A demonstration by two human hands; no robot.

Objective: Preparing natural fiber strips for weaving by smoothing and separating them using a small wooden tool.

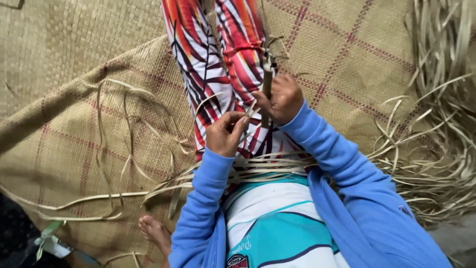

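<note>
Where the woven mat (74, 149) fills the frame's left, loose strips (114, 149) curl across it. Centre: left hand (225, 134), grip pinched on a thin dried leaf strip (250, 111). Just right: right hand (282, 99), grip closed around a narrow upright tool (267, 74). Far right: heaped leaf strips (441, 124).

Two hands are showing: the left hand (225, 133) and the right hand (281, 99), both pinching at one thin leaf strip (267, 82). One bare foot (154, 232) is resting near the woven mat's (347, 54) lower edge. Loose strips (436, 124) are lying along its right edge, too tangled to count, perhaps dozens.
</note>
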